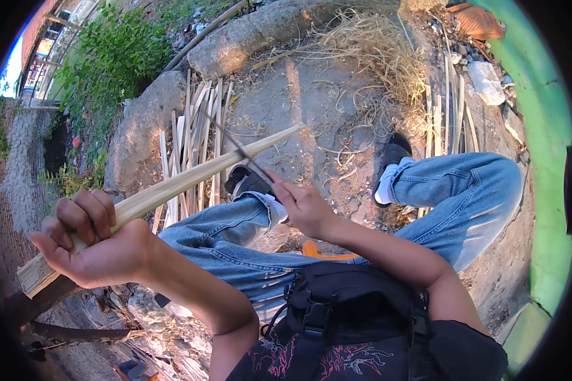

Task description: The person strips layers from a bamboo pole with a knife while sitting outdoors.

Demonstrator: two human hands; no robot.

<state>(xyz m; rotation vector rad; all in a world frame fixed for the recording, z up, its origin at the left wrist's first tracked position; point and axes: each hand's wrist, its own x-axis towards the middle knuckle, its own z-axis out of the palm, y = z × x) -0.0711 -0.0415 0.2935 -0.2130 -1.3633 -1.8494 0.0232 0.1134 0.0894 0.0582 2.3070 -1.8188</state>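
A long pale split bamboo piece (187, 180) runs from the lower left up to a thin tip near the middle of the picture. My left hand (98, 244) is wrapped round its thick end. In my right hand (308, 209) is a knife (235, 145) with a narrow dark blade, its handle mostly hidden by the fingers. The blade crosses the bamboo closer to the thin end; whether it bites into the wood I cannot tell.
Thin strips (197, 127) lie on the ground beyond my left shoe, more strips (454, 114) to the right. Curled shavings (378, 54) are heaped at the far side near a stone kerb (235, 51). A green wall (546, 190) bounds the right; a leafy bush (117, 54) grows at far left.
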